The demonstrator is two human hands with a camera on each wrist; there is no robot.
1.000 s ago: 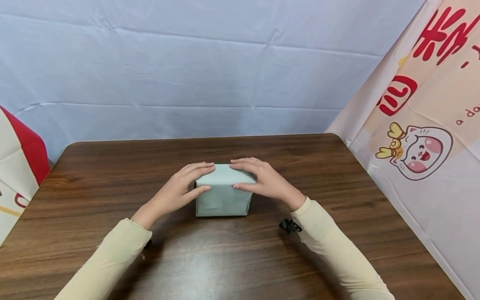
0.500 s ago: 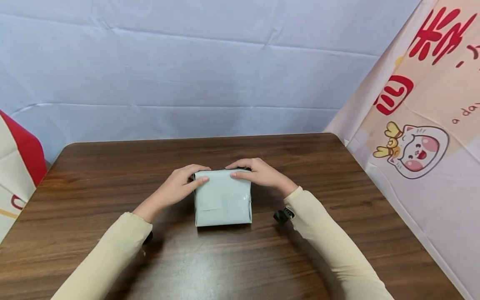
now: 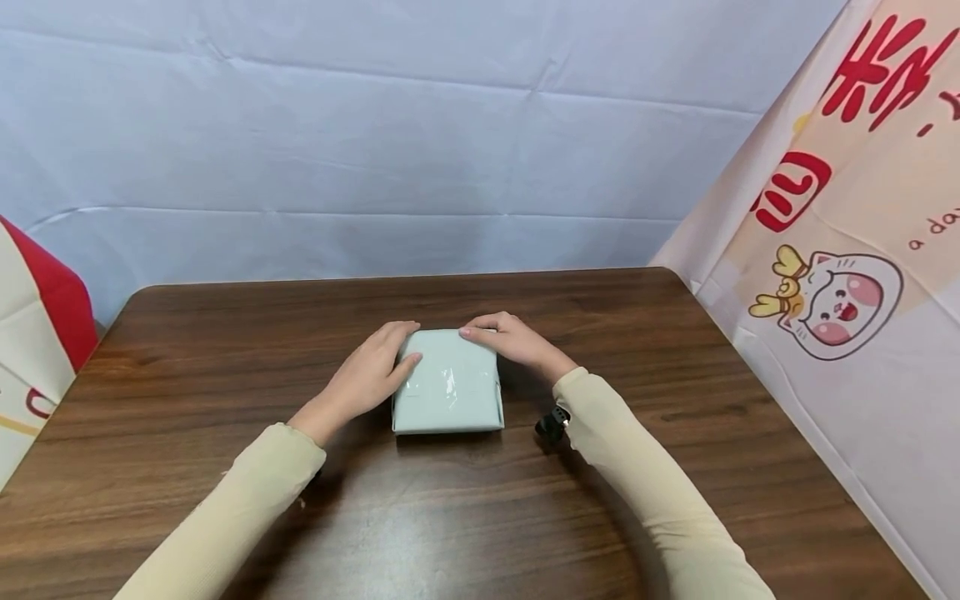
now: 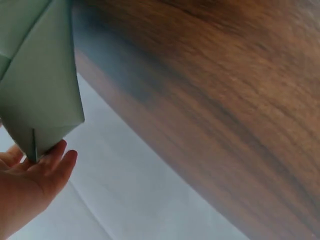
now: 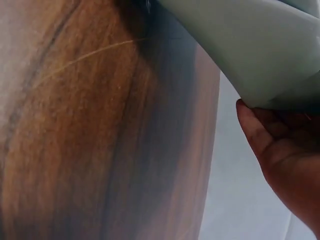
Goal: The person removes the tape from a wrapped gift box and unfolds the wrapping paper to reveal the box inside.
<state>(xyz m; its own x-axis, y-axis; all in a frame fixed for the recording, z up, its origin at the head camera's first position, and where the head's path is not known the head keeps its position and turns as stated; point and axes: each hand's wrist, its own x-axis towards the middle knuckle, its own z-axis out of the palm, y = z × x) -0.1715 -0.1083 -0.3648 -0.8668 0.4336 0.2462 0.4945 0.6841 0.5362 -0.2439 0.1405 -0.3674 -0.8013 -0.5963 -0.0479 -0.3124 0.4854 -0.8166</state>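
Note:
A pale green box wrapped in paper (image 3: 444,396) is at the middle of the table, with shiny clear tape across its upper face. My left hand (image 3: 367,371) grips its far left corner, thumb on the upper face. At the far right corner my right hand (image 3: 517,340) holds the box, its thumb on top and the other fingers mostly hidden behind. In the left wrist view, a folded, pointed end of the wrapping (image 4: 45,90) meets my left fingertips. The right wrist view has my right hand (image 5: 287,150) against a lower corner of the box (image 5: 250,50).
The dark wood-grain table (image 3: 247,358) ends at a far edge before a pale hanging cloth (image 3: 375,150). A printed cloth (image 3: 847,192) hangs on the right, and a red and white one (image 3: 52,292) on the left. A black device (image 3: 552,425) is at the right wrist.
The box has been turned between my hands, bringing its taped face into view and upward. My left hand has slid along the left side; the right hand has shifted slightly on the far right corner.

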